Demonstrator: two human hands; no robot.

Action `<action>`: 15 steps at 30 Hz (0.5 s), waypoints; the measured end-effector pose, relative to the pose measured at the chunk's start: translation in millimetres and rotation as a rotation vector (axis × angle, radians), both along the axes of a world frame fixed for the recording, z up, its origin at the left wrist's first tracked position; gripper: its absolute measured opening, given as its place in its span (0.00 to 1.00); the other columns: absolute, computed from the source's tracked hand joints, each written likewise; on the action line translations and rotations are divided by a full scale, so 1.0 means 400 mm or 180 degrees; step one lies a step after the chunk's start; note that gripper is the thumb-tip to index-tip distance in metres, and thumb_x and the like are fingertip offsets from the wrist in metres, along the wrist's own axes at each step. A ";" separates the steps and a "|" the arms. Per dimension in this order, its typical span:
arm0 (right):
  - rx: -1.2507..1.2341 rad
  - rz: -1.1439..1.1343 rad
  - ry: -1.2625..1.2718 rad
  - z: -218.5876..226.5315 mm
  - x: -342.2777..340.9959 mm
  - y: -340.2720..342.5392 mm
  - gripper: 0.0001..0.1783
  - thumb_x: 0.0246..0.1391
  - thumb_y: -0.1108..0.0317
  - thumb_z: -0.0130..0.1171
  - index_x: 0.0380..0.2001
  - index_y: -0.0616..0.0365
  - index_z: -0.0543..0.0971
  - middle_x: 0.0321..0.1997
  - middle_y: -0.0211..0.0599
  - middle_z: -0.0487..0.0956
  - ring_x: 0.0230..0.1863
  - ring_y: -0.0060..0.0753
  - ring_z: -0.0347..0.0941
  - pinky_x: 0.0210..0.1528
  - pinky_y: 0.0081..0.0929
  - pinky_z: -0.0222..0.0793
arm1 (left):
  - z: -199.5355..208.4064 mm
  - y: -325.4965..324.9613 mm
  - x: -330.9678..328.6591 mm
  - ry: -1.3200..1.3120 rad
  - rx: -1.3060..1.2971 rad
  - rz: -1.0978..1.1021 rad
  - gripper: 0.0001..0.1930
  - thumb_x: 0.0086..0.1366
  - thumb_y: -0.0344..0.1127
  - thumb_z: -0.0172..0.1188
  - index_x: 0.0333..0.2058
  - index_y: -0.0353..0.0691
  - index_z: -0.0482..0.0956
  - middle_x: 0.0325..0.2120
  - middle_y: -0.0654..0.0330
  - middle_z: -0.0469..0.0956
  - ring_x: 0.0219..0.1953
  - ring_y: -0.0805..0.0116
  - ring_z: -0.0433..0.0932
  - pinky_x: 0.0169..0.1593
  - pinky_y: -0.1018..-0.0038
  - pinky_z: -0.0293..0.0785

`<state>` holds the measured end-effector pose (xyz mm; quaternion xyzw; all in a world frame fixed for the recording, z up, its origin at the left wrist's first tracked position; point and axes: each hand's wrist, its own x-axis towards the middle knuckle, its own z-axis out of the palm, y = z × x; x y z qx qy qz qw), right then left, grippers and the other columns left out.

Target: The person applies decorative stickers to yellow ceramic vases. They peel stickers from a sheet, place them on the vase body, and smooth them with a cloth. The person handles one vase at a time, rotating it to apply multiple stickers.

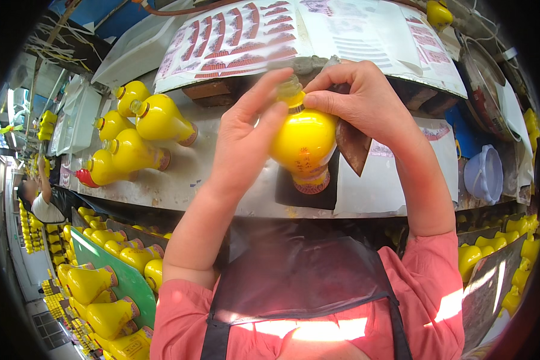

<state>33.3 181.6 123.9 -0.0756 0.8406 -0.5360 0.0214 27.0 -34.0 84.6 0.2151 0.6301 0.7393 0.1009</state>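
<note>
A glossy yellow bottle [303, 141] with a clear glass neck stands on a black pad [285, 191]. It has red lettering on its front and a patterned band round its base. A thin patterned band [296, 109] circles the bottom of its neck. My left hand [249, 123] curls round the bottle's left side, with fingers and thumb at the neck. From the other side, my right hand [360, 96] pinches at the neck band with thumb and forefinger. A brown pointed flat piece [352, 147] hangs below my right palm; its grip is hidden.
Several yellow bottles [165, 118] lie or lean at the left, one with a red top [86, 177]. Printed decal sheets [240, 39] cover a board ahead. A lilac bucket [484, 174] stands right. Racks of bottles [96, 285] fill the lower left, where another person [45, 207] shows beyond.
</note>
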 end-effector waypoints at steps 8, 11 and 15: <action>0.0068 -0.0138 -0.0181 0.032 0.011 -0.009 0.16 0.56 0.60 0.68 0.37 0.64 0.88 0.29 0.39 0.85 0.30 0.27 0.80 0.36 0.27 0.76 | -0.005 0.010 -0.002 -0.0101 0.0164 0.0084 0.23 0.78 0.29 0.52 0.69 0.38 0.68 0.56 0.54 0.80 0.58 0.70 0.78 0.63 0.73 0.73; 0.0815 -0.0168 0.0560 0.034 0.026 -0.019 0.18 0.54 0.56 0.66 0.35 0.63 0.88 0.28 0.47 0.85 0.27 0.41 0.82 0.35 0.34 0.78 | -0.008 0.019 -0.003 -0.0103 0.0203 0.0146 0.23 0.78 0.30 0.51 0.69 0.38 0.68 0.56 0.56 0.80 0.56 0.73 0.78 0.62 0.75 0.73; 0.1798 -0.0198 0.1872 0.024 0.021 -0.031 0.13 0.58 0.63 0.68 0.33 0.65 0.87 0.19 0.38 0.82 0.27 0.30 0.79 0.34 0.29 0.75 | -0.010 0.020 -0.008 -0.0013 0.0153 0.0135 0.23 0.79 0.32 0.51 0.69 0.39 0.69 0.54 0.60 0.80 0.54 0.77 0.77 0.60 0.77 0.73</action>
